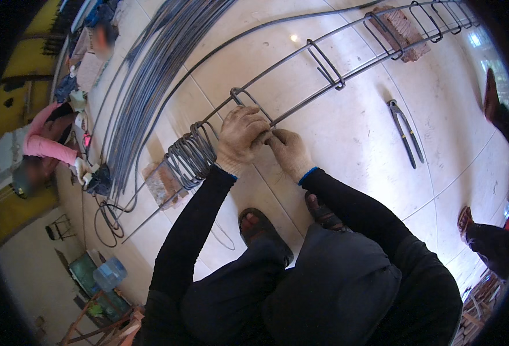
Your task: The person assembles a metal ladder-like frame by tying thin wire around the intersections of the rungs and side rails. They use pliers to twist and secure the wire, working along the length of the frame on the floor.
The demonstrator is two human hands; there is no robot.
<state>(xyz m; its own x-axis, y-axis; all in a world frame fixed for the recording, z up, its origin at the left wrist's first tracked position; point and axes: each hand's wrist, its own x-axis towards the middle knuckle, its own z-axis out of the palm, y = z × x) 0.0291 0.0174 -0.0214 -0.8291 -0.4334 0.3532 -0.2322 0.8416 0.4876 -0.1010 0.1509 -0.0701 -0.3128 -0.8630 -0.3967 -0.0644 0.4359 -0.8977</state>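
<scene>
The right hand's (290,154) grip looks narrow, fingertips at the left hand (240,137); whether it pinches anything, I cannot tell. The left grip curls closed on the rebar frame (309,102), which extends past a brick (403,30).

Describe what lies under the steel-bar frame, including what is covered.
Under the steel-bar frame are pale floor tiles, a reddish block toward its far end, and a second block beside the bunched rings. Bars and rings partly cover the blocks; their undersides are hidden.
</scene>
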